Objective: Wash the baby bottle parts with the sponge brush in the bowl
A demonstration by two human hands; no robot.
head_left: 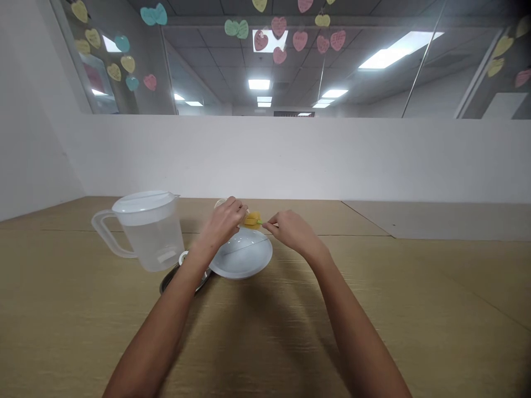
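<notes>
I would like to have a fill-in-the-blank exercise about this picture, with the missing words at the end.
1. Seen from the camera, the jug stands on the ____ side of the bowl.
2. The right hand pinches a thin stick whose colour is ____.
3. Many paper notes are shaped like ____.

Missing words: left; green; hearts.
</notes>
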